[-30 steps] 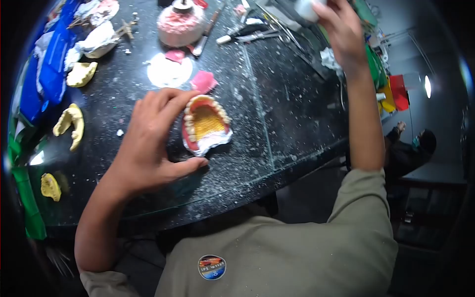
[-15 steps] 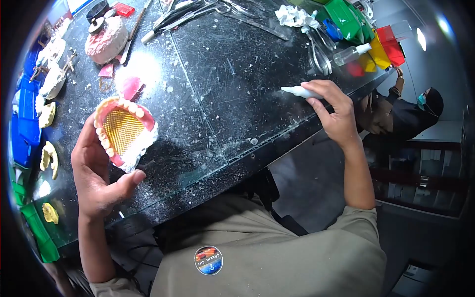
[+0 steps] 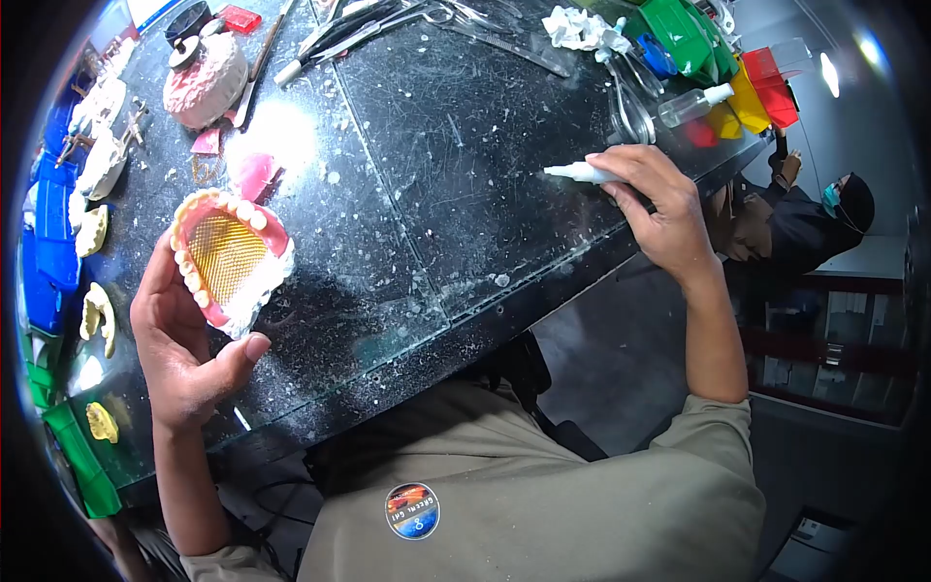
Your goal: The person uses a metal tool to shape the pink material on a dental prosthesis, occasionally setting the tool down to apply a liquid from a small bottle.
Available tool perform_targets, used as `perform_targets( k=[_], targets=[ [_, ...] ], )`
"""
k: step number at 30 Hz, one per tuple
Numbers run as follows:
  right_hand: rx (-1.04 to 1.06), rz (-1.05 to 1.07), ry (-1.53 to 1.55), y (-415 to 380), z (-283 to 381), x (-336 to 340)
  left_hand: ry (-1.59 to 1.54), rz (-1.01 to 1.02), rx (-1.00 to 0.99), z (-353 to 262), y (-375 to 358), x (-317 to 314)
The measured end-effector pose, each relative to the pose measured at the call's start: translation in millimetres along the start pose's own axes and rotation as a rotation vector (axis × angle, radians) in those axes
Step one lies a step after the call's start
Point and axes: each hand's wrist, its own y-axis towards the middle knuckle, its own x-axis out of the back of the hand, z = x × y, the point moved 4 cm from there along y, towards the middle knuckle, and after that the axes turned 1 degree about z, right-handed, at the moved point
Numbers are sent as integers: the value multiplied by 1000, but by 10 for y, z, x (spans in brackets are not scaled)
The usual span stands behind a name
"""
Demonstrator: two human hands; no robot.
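Observation:
In my left hand is a denture model with pink gums, a row of cream teeth, a gold mesh across the palate and rough white plaster along its lower right edge. My thumb presses on that plaster edge while the fingers curl behind the model. Between the thumb and fingers of my right hand is a small white tube with a narrow nozzle. Its tip points left over the bench, well apart from the model. Behind the model lies a rounded pink piece.
A pink and white plaster block stands at the back left. Metal hand tools lie along the back. A clear spray bottle and coloured bins stand back right. Plaster casts line the left. A masked person is beyond the right edge.
My left hand and the denture model have shifted slightly left. The tube in my right hand has moved a little left and up.

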Motion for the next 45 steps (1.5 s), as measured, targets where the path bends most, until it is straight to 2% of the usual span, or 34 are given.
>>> perform_targets(
  k=[14,18,21,22,25,26,29,31,33,35,37,39,41,45],
  targets=[
    [20,35,-79,57,63,61,1,-9,8,-18,-13,3],
    [-3,-70,-41,126,99,228,-17,-6,11,-19,-18,13],
    [-201,-225,498,218,21,187,-73,8,25,-43,-22,-12],
    [-223,-201,605,285,38,187,-95,12,28,-61,-23,-18],
    [-95,-169,677,710,61,75,-179,34,21,-73,-22,-18],
    [-6,-141,600,939,115,37,-236,35,4,-65,-27,-33],
    [136,-110,689,1711,345,-252,-298,95,-3,-92,-14,-44],
    [159,-107,534,2200,617,-416,-340,124,-31,-93,-9,-29],
    [292,-152,622,2864,700,-750,-338,147,-5,-88,-10,2],
    [318,-149,786,3374,787,-1032,-319,167,-20,-94,-13,43],
    [293,-247,368,3587,919,-1122,-363,146,-22,-107,-8,64],
    [-112,-194,236,3922,702,-1585,-377,142,-22,-109,-12,129],
    [-180,-280,182,3903,701,-1681,-391,142,-30,-98,-2,148],
    [9,-345,176,3971,585,-1539,-411,125,-30,-77,-3,161]
  ],
)
